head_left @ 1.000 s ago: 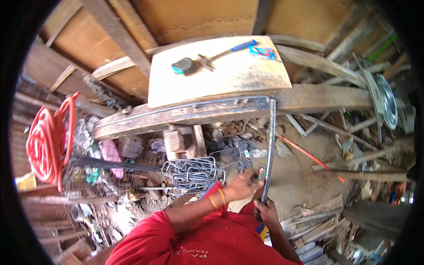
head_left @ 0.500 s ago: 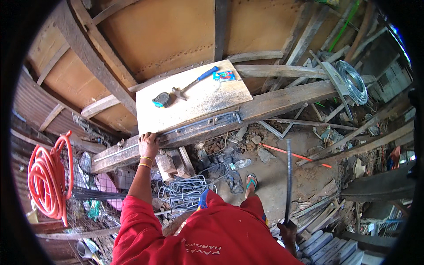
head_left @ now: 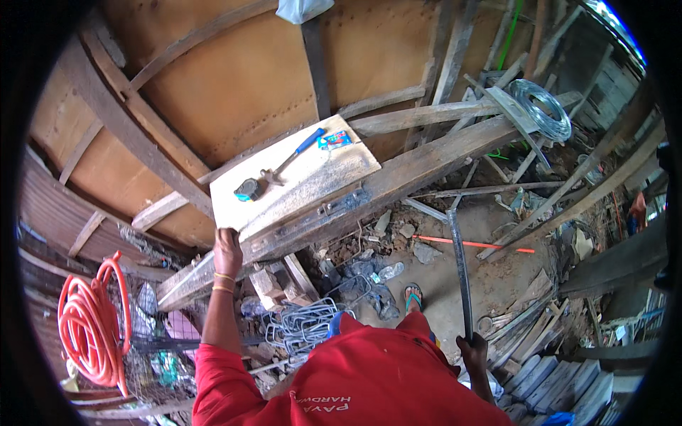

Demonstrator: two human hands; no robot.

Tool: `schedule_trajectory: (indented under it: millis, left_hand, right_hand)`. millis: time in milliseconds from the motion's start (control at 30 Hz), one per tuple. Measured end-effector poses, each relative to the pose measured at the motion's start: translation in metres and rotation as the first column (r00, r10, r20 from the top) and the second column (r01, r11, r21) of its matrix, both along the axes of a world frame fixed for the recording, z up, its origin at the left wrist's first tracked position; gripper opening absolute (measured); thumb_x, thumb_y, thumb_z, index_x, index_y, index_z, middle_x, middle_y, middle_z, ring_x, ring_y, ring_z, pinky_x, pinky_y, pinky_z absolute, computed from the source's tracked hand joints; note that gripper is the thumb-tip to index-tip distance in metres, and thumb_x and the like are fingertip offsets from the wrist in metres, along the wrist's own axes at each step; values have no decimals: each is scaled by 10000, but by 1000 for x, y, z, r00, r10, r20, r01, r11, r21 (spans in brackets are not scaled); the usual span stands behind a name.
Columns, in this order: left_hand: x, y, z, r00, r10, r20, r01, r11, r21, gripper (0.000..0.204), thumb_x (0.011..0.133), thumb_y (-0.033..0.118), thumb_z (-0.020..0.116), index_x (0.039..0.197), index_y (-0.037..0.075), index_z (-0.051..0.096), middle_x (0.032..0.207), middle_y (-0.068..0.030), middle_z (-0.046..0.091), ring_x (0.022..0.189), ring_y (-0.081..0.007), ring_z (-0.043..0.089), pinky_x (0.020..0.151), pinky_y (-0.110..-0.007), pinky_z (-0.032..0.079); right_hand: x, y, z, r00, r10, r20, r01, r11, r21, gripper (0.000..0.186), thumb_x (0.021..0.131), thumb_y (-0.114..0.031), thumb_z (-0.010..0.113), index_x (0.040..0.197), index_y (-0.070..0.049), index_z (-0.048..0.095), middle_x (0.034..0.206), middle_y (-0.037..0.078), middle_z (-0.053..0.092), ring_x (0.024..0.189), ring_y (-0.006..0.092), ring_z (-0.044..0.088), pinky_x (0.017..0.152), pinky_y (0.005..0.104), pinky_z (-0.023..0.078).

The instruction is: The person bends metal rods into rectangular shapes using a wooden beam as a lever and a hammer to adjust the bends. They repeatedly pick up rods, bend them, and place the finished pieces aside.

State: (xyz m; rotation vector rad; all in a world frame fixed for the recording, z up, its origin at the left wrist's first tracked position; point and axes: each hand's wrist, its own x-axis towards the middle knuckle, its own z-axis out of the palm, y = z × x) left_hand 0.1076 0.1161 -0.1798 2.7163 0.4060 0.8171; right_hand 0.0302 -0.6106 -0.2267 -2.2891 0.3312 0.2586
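Observation:
My right hand (head_left: 472, 351) is wrapped round the lower end of a long dark metal bar (head_left: 462, 277), which stands nearly upright with its far tip slightly bent. At the near-left corner of a pale wooden board (head_left: 312, 177), my left hand (head_left: 227, 250) has its fingers curled; what they hold, if anything, is hidden. That board lies on a thick timber beam (head_left: 419, 168). On it rest a claw hammer (head_left: 295, 153) with a blue handle, a black-and-blue tape measure (head_left: 248, 190) and a small blue-and-red packet (head_left: 335, 140). Small metal pegs (head_left: 334, 206) stick up from the beam.
Bent metal stirrups (head_left: 302, 325) lie beside wood blocks (head_left: 266, 285) below the beam. A coiled orange hose (head_left: 92, 326) hangs at left, a wire coil (head_left: 541, 110) at far right. An orange rod (head_left: 472, 243) and rubble cover parts of the floor. Planks (head_left: 554, 383) are stacked at lower right.
The thin bent metal rod seen along the beam before no longer shows there. My right hand has risen with the bar. The view has shifted, and my left hand stays by the board's corner.

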Motion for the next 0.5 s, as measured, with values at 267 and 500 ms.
schedule_trajectory:
  millis: [267, 500]
  left_hand:
    - [20, -75, 229, 935, 174, 308, -23, 899, -437, 243, 1059, 228, 559, 999, -4, 599, 758, -45, 590, 639, -122, 502, 585, -291, 438]
    - [-1, -109, 285, 656, 274, 704, 494, 548, -674, 312, 1076, 281, 532, 1183, -1, 611, 842, -49, 605, 624, -105, 474, 549, -268, 400]
  right_hand:
    - [162, -33, 12, 860, 464, 214, -370, 855, -364, 669, 883, -647, 657, 678, -18, 562, 582, 209, 567, 563, 461, 584, 528, 507, 439]
    - [258, -70, 17, 691, 721, -50, -703, 655, -277, 758, 849, -745, 620, 647, -15, 589, 577, 222, 570, 589, 449, 614, 547, 514, 458]
